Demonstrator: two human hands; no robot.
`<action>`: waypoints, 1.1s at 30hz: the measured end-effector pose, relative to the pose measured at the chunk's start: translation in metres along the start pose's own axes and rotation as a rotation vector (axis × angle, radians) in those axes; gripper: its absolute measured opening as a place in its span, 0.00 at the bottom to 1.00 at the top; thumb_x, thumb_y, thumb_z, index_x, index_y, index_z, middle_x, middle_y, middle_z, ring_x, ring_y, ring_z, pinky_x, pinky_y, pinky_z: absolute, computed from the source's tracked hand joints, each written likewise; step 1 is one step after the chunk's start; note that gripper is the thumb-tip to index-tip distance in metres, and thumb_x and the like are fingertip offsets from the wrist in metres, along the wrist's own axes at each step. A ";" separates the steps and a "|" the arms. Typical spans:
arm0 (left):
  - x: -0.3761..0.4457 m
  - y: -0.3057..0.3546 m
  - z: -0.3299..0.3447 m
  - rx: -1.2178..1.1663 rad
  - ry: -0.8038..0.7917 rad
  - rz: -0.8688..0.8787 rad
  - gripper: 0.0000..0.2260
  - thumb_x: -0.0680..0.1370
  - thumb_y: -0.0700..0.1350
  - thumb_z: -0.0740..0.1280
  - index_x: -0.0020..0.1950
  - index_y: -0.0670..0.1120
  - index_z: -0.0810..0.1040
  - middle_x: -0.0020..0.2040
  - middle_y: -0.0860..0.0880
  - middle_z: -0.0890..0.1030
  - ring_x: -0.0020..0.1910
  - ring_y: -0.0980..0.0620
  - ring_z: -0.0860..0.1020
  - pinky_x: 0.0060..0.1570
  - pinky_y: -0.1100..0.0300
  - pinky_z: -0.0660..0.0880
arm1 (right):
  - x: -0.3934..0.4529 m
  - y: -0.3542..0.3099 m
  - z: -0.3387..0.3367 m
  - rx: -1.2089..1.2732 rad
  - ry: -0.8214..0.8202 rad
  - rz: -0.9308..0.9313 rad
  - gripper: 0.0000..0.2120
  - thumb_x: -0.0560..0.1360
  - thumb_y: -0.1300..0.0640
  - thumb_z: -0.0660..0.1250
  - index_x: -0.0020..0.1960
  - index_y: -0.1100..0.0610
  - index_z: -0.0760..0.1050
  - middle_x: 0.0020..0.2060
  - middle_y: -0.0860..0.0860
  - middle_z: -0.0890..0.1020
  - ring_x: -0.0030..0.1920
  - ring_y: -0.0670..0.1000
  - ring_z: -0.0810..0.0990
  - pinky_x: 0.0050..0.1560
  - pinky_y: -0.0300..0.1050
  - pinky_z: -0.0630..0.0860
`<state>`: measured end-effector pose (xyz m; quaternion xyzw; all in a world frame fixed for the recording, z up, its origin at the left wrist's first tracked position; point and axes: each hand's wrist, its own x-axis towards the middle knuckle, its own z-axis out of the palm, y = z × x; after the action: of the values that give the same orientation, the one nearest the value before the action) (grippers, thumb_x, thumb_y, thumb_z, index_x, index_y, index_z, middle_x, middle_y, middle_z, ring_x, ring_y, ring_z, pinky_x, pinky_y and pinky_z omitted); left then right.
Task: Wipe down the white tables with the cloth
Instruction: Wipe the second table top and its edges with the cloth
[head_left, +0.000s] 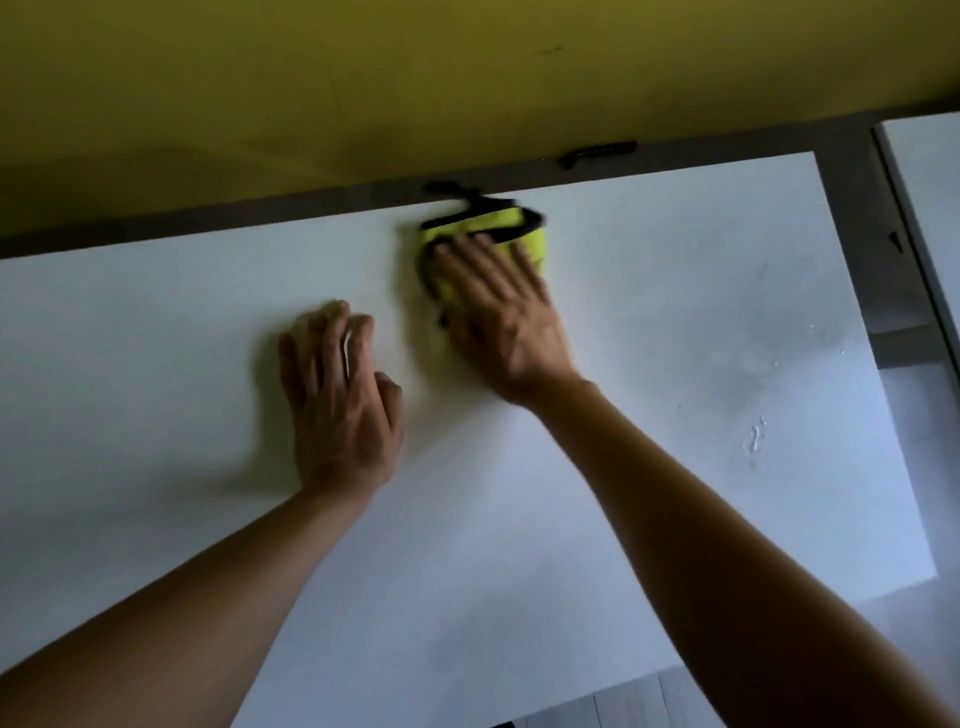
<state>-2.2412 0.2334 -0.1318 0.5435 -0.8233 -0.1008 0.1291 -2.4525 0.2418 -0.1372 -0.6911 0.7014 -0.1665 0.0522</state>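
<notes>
A white table fills most of the view. Near its far edge lies a crumpled bright yellow-green cloth with a black border. My right hand presses flat on the cloth with straight, spread fingers and covers its near half. My left hand rests palm down on the bare tabletop, left of the cloth and apart from it, fingers slightly bent. The image is blurred by motion.
A yellow wall rises just behind the table's far edge. A dark object lies in the grey gap behind the table. A second white table stands at the right across a narrow gap. Small droplets mark the tabletop's right side.
</notes>
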 end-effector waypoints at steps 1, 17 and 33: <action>0.000 0.001 0.000 0.006 0.000 -0.005 0.25 0.79 0.43 0.58 0.77 0.41 0.69 0.79 0.39 0.67 0.80 0.35 0.62 0.80 0.35 0.52 | 0.000 0.023 -0.005 -0.006 0.059 0.115 0.29 0.80 0.46 0.58 0.79 0.55 0.64 0.77 0.54 0.66 0.79 0.55 0.61 0.79 0.58 0.55; 0.000 0.003 0.004 0.064 0.014 -0.079 0.23 0.78 0.41 0.63 0.72 0.34 0.68 0.72 0.31 0.71 0.75 0.32 0.68 0.79 0.34 0.58 | 0.067 -0.081 0.031 0.089 -0.037 -0.090 0.29 0.80 0.43 0.54 0.78 0.52 0.66 0.77 0.51 0.67 0.79 0.52 0.60 0.79 0.57 0.52; -0.001 0.009 0.001 0.054 0.042 -0.054 0.20 0.79 0.44 0.56 0.69 0.37 0.70 0.75 0.35 0.69 0.75 0.34 0.66 0.80 0.38 0.54 | 0.000 0.129 -0.048 -0.031 0.107 0.613 0.32 0.79 0.44 0.56 0.80 0.53 0.60 0.80 0.53 0.61 0.80 0.55 0.56 0.80 0.58 0.49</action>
<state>-2.2487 0.2382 -0.1306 0.5710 -0.8077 -0.0706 0.1289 -2.5902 0.2484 -0.1318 -0.4384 0.8813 -0.1685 0.0524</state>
